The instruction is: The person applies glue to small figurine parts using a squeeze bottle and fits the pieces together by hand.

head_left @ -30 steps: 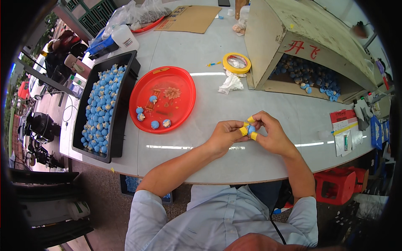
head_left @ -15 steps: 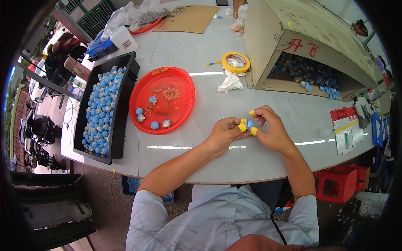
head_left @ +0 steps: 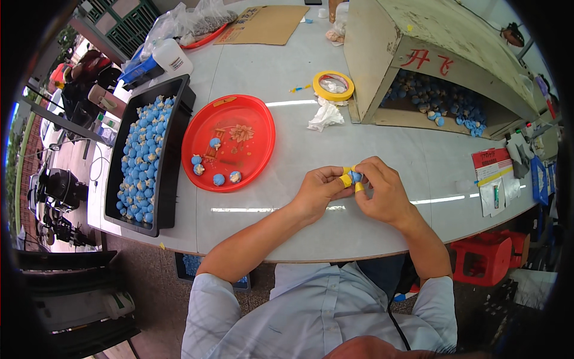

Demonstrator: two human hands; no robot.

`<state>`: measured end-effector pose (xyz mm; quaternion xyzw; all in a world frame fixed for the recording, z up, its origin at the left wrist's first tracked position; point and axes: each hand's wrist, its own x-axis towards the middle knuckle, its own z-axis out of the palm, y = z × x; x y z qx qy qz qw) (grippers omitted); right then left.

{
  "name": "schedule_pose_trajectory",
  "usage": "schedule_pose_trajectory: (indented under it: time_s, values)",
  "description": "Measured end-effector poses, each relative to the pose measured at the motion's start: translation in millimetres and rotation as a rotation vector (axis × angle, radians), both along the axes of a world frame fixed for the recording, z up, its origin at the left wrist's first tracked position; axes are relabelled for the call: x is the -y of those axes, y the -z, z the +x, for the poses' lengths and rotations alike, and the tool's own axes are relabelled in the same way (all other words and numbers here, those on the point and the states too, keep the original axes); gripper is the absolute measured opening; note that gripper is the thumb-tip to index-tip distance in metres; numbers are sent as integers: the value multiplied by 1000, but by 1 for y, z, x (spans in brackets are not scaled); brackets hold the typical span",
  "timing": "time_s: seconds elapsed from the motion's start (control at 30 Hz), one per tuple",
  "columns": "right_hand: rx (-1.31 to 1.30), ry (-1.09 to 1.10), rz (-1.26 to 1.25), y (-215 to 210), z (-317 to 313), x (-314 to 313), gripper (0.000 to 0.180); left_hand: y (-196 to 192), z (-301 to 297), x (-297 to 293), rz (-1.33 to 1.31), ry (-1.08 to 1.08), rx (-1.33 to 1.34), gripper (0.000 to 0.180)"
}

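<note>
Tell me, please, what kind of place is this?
Probably a small hand-assembly workshop. A black tray is full of small blue pieces, a red plate holds a few more, and both hands, left and right, work one blue piece over a grey table.

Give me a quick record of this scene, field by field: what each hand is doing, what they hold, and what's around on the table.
left hand: fingertips taped yellow, pinching a small blue piece
right hand: also on the small blue piece, one fingertip taped yellow
red tray: left of the hands, holds a few blue pieces
black bin: further left, full of blue pieces
yellow tape roll: beyond the hands, beside crumpled tissue
cardboard box: on its side, more blue pieces inside
table: pale grey
</note>
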<state>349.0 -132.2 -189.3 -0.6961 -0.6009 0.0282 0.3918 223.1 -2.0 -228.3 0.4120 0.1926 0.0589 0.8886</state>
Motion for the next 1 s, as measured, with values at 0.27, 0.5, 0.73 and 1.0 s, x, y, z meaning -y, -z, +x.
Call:
schedule_pose_trajectory:
  time_s: [0.27, 0.5, 0.73, 1.0]
  values:
    - [88, 13, -1, -2, -5, 0, 33, -7, 0, 3, 9, -1, 3, 24]
    - [-89, -6, 10, 1, -1, 1, 31, -9, 0, -1, 15, 49, -7, 25]
    - [-172, -35, -11, -3, 1, 2, 29, -7, 0, -4, 27, 80, -16, 26]
    - [-345, -71, -65, -7, 12, 5, 29, -6, -2, -8, -53, 116, -34, 27]
